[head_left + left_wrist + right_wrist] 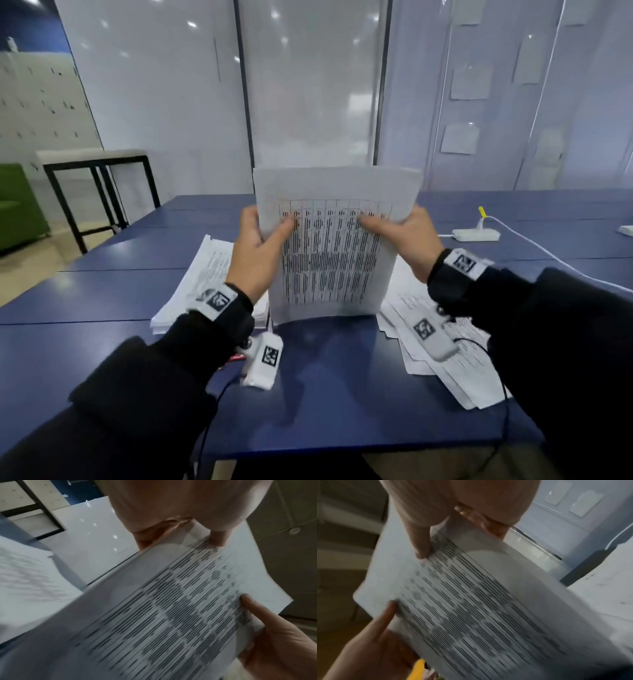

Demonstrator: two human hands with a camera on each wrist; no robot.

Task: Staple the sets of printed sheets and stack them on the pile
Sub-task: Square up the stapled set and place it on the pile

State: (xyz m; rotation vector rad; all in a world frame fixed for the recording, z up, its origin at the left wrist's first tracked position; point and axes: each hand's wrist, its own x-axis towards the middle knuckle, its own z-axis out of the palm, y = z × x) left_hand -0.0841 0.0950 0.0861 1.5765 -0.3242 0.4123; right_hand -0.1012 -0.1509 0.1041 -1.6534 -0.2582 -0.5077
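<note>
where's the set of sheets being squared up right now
In the head view the set of sheets stands upright mid-table, held by the left hand and right hand.

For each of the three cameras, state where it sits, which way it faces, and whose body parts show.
Head: looks forward and down at the held sheets, both hands and dark sleeves.
Left wrist: along the left hand onto the print.
Right wrist: along the right hand likewise.
Shared: both wrist views show the same sheets and the opposite hand's thumb.

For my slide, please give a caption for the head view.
Both hands hold printed sheets upright on the blue table.
</note>
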